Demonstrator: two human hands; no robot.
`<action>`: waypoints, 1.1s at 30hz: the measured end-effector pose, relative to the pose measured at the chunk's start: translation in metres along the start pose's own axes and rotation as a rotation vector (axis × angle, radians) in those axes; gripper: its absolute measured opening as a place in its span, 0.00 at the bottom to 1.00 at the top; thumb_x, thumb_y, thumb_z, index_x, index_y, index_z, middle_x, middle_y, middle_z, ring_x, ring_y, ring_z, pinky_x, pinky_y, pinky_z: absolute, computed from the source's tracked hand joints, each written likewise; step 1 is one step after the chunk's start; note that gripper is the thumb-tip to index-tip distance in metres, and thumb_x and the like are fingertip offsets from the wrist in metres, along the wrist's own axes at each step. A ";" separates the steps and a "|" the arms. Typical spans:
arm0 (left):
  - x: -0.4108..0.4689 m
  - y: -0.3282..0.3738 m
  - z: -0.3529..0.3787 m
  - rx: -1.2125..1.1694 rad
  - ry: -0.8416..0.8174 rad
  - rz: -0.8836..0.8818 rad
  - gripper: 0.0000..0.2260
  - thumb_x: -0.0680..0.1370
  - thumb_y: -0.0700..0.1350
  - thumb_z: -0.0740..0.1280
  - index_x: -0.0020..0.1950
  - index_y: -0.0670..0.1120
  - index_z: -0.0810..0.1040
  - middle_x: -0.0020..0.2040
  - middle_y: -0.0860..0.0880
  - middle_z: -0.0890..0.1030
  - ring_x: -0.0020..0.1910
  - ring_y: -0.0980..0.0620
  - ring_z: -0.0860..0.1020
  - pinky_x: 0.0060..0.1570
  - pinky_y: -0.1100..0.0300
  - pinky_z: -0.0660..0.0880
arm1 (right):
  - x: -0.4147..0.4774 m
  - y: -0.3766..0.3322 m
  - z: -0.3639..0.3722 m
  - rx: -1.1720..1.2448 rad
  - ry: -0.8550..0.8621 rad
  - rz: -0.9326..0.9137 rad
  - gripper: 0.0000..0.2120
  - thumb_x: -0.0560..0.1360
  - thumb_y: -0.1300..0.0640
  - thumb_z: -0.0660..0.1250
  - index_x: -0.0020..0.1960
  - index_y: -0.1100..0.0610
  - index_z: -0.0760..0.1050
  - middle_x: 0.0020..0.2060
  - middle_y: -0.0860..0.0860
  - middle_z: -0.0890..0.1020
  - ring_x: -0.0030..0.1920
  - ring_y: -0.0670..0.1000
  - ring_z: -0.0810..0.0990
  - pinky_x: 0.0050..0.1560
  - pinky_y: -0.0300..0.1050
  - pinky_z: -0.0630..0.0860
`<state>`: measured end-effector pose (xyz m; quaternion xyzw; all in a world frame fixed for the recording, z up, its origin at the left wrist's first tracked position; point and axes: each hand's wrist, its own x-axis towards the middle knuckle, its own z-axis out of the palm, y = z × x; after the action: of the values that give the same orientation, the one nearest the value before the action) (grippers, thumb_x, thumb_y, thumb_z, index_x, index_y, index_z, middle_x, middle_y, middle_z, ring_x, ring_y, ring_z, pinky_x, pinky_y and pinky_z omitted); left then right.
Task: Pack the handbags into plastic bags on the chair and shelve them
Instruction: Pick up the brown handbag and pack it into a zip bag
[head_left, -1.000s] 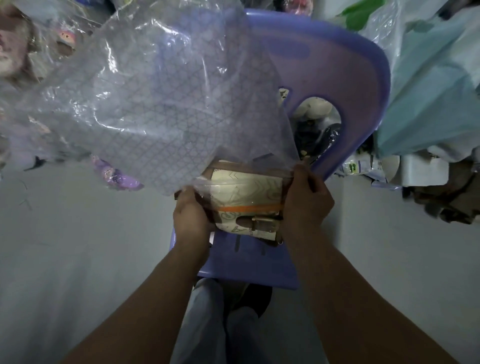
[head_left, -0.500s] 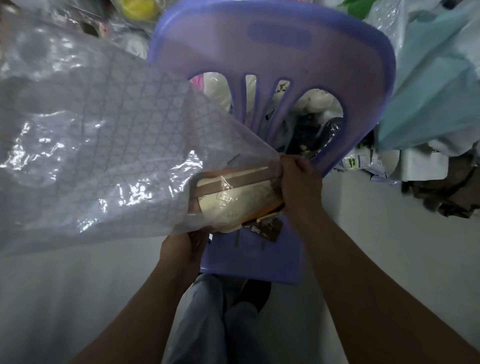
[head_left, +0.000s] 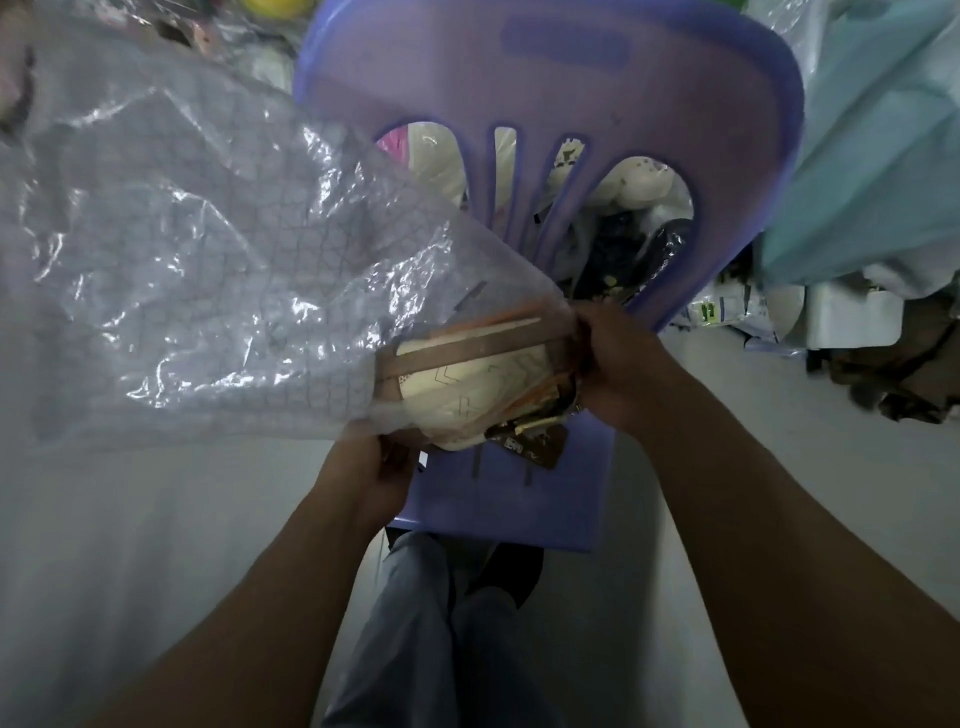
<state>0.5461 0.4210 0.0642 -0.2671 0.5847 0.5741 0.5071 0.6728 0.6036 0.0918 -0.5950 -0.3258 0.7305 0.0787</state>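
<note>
Clear plastic bag (head_left: 208, 260) half over cream handbag (head_left: 467, 384), above purple chair (head_left: 519, 499) seat. Your left hand (head_left: 374, 462) and right hand (head_left: 613, 364) each clamp mouth edge, likely to hold it wide.

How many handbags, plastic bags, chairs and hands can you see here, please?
cream handbag with brown straps: 1
clear grid-patterned plastic bag: 1
purple plastic chair: 1
hands, left hand and right hand: 2
Total: 5
</note>
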 end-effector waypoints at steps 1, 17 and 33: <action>0.001 0.001 0.000 -0.010 -0.006 -0.021 0.23 0.77 0.30 0.59 0.24 0.45 0.77 0.27 0.48 0.74 0.27 0.53 0.72 0.34 0.61 0.70 | 0.001 0.001 -0.003 0.019 -0.010 -0.001 0.08 0.79 0.57 0.63 0.49 0.61 0.76 0.39 0.61 0.75 0.40 0.60 0.73 0.39 0.50 0.73; 0.009 0.006 -0.020 0.200 0.031 -0.125 0.12 0.82 0.31 0.57 0.44 0.43 0.74 0.42 0.43 0.75 0.39 0.49 0.72 0.56 0.51 0.76 | 0.010 0.012 -0.028 0.064 -0.051 0.053 0.11 0.82 0.65 0.58 0.46 0.59 0.76 0.31 0.50 0.78 0.33 0.46 0.76 0.30 0.36 0.76; 0.030 0.002 -0.028 0.047 0.054 -0.315 0.12 0.81 0.31 0.56 0.42 0.42 0.71 0.37 0.46 0.69 0.36 0.53 0.69 0.27 0.62 0.79 | 0.009 0.030 -0.031 -0.309 0.105 0.119 0.12 0.78 0.64 0.59 0.38 0.54 0.71 0.27 0.51 0.71 0.31 0.49 0.70 0.35 0.43 0.71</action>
<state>0.5261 0.4028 0.0328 -0.3589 0.5624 0.4662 0.5810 0.7071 0.5969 0.0654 -0.6557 -0.3939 0.6428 -0.0403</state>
